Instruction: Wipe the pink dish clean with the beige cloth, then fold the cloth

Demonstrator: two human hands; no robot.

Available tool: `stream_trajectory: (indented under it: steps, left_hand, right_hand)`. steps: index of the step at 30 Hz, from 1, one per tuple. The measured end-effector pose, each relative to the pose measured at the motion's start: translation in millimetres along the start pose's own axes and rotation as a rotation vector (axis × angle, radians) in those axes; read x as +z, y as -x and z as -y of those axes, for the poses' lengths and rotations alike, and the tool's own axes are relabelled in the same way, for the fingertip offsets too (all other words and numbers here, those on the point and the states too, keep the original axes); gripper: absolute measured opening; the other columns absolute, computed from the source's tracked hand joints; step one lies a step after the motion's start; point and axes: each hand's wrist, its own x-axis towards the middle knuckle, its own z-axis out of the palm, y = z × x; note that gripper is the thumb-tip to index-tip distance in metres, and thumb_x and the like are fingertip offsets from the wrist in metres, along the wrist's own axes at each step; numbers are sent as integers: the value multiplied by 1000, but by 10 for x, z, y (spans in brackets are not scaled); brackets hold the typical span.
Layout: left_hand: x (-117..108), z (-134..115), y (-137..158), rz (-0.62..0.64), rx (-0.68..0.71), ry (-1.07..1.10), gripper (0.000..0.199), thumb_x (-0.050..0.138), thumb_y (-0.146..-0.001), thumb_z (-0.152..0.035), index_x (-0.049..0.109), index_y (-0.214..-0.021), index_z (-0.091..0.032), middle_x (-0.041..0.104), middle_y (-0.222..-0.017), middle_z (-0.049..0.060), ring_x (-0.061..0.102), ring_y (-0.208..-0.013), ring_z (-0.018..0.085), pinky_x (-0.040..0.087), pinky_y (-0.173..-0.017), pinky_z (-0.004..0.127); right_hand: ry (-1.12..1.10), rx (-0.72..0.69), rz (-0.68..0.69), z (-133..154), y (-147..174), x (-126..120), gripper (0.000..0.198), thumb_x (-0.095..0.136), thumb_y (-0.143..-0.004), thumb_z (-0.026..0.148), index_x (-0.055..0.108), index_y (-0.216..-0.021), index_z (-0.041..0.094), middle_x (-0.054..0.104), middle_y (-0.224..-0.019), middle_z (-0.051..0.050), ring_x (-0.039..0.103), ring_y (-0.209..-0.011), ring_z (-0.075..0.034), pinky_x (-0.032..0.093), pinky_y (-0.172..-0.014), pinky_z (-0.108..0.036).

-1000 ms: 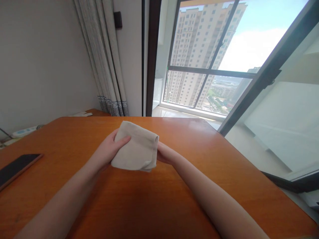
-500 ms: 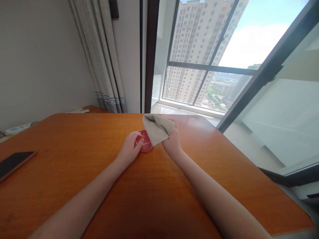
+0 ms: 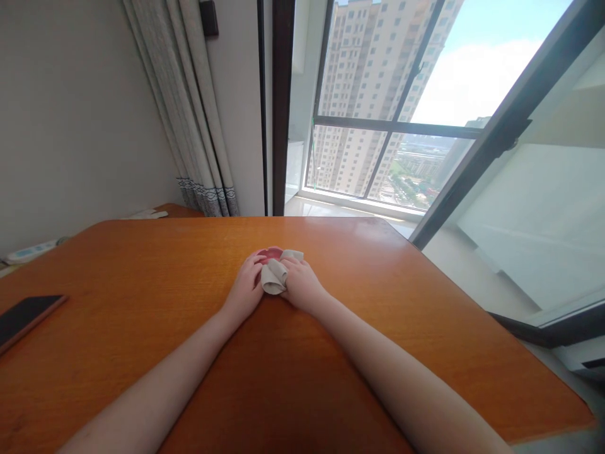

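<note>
A small pinkish-red dish [image 3: 270, 252] rests on the wooden table [image 3: 359, 296], its near and right sides mostly covered. Fingers of my left hand [image 3: 246, 281] close round the dish's left rim. My right hand [image 3: 302, 284] grips a crumpled beige cloth [image 3: 273, 278] and presses it over the right and front rim of the dish. One fold of the cloth hangs down in front, and another part shows above my right knuckles.
A dark phone [image 3: 28, 315] lies at the table's left edge. Behind it is a white power strip [image 3: 33, 251]. Past the far edge stand a grey curtain [image 3: 189, 126] and a window [image 3: 378, 126].
My right hand has come down and to the left, bringing the raised, spread cloth onto the dish, where it is now bunched. My left hand stays at the dish's left side.
</note>
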Motion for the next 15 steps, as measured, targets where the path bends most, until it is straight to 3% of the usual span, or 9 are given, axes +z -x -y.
stream_trajectory:
  steps: [4,10,13,15]
  left_hand:
    - [25,12,20,-41,-44,102,12,51,-82,-25,58,-88,-17,52,-124,12,42,-125,25,32,-107,45]
    - [129,-34,8,-264,-347,538,45,51,-79,-29,40,-121,-23,45,-135,8,44,-125,21,38,-103,38]
    - [127,-144,-13,-240,-527,841,39,48,-80,-35,45,-117,-21,61,-109,6,61,-95,20,49,-84,36]
    - [105,-204,-17,-188,-600,948,36,55,-77,-38,53,-105,-16,64,-87,5,62,-77,18,51,-72,34]
  right_hand:
    - [-64,-27,-25,-76,-11,34,42,63,-77,31,54,-116,18,62,-109,-8,50,-102,-23,39,-83,-33]
    - [56,-53,-99,-52,24,67,17,56,-83,28,59,-94,16,62,-93,-8,49,-87,-21,35,-74,-32]
    - [200,-128,-182,11,23,59,14,44,-89,19,59,-89,16,61,-89,-8,46,-84,-21,31,-71,-35]
    - [243,-197,-215,51,21,59,18,40,-91,17,58,-88,17,61,-88,-8,45,-83,-20,30,-70,-36]
